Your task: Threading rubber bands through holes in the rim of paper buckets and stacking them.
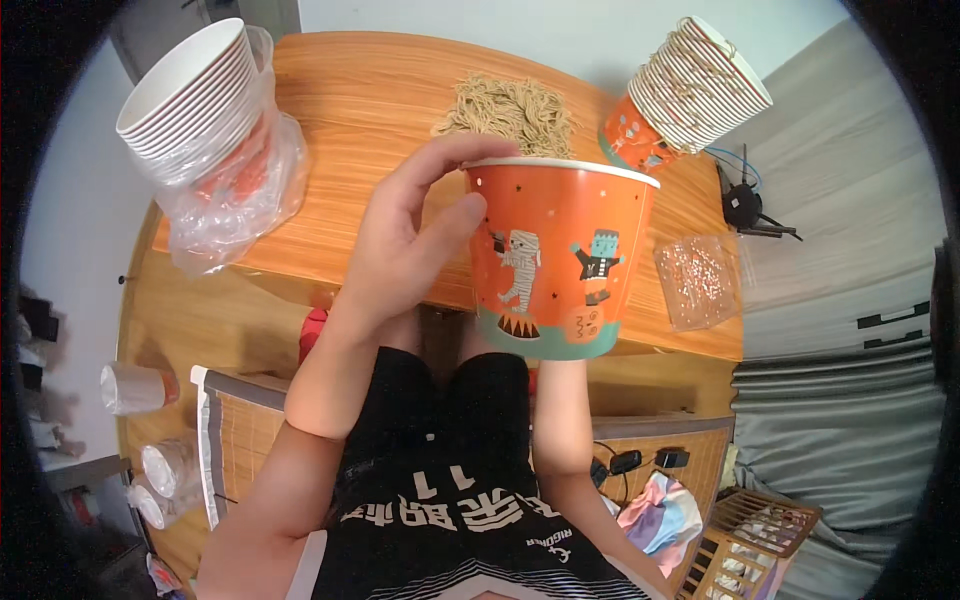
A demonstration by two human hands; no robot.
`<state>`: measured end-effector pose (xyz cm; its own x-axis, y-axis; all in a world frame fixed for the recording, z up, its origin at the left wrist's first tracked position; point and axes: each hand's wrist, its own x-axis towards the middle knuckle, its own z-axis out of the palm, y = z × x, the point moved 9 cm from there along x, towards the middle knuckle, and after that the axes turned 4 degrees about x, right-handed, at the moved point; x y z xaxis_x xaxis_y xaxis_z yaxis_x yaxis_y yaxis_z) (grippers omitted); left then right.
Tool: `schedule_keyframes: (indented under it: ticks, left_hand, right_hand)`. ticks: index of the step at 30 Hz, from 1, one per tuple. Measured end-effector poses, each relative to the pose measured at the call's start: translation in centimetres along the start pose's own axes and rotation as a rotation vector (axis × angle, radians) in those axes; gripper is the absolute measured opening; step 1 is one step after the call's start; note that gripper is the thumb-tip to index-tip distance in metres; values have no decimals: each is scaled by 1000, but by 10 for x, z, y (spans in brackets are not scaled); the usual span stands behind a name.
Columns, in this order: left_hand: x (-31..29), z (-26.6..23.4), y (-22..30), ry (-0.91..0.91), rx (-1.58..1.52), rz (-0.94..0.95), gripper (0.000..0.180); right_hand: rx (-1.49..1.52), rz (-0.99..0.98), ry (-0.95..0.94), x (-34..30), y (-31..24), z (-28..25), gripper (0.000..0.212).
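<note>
Left hand (400, 240) gripping an orange paper bucket (550, 265) at a table (350, 120)

The fingers of the left hand curl over the rim at the bucket's left side, while the thumb presses on the outer wall; the grip is closed on the bucket. The right forearm (563, 420) runs up behind the bucket, which hides the right hand, so the state of its fingers cannot be told. The bucket is held in front of the person at the table's near edge, its printed wall toward the camera: a bandaged figure, a green-faced figure and a pumpkin above a green base band. Just beyond its white rim lies a loose heap of thin tan strands (515, 110). To the far right stands a tilted stack of similar buckets (690, 85), draped with like strands; near it sit a black device (742, 207) with rods and a clear speckled packet (698, 283). At the left, a second stack (195, 100) leans, partly wrapped in a clear plastic bag (240, 220). Lower left, a plastic-wrapped bucket stack (138, 388) rests on the floor; at right hangs a grey curtain (830, 430).
</note>
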<state>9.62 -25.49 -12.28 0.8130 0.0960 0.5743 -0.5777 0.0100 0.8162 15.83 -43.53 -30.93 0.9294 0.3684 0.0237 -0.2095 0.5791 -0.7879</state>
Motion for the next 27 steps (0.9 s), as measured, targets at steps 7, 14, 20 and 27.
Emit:
schedule_keyframes:
  ticks: [7, 14, 20, 27]
  left_hand:
    - [-5, 11, -15, 21, -300, 79, 47]
    - [-47, 25, -19, 175, -177, 47, 65]
    - [-60, 53, -17, 145, 6, 2, 96]
    - [-52, 59, -29, 237, -162, -70, 97]
  right_hand:
    - [-185, -13, 214, -2, -14, -47, 84]
    - [365, -128, -191, -38, -77, 28, 112]
    - [-1182, -570, 333, -81, -124, 74, 118]
    - [-1208, -684, 261, -95, -115, 96, 109]
